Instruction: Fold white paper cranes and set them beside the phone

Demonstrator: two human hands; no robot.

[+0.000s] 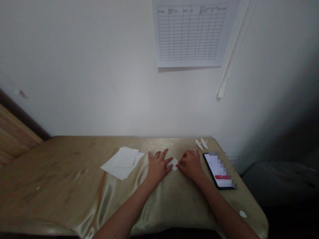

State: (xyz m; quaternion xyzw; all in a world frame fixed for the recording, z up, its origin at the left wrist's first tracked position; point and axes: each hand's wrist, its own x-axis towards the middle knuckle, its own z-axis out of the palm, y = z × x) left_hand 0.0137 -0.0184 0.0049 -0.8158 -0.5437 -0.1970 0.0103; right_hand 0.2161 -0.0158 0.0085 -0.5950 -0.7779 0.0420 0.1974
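A small folded piece of white paper [174, 164] lies on the cloth-covered table between my hands. My left hand [158, 166] has its thumb and index finger at the paper's left side, while its other fingers spread out over the cloth. On the opposite side, my right hand [191, 165] pinches the paper's edge between thumb and fingertips. Two small folded white paper cranes [201, 144] rest near the table's back edge, beyond my right hand.
A stack of white paper sheets [122, 162] lies to the left. The phone [215, 171] with a lit screen is right of my right hand. A white scrap [243, 214] sits near the right edge of the table [62, 186]. A printed chart [189, 33] hangs on the wall.
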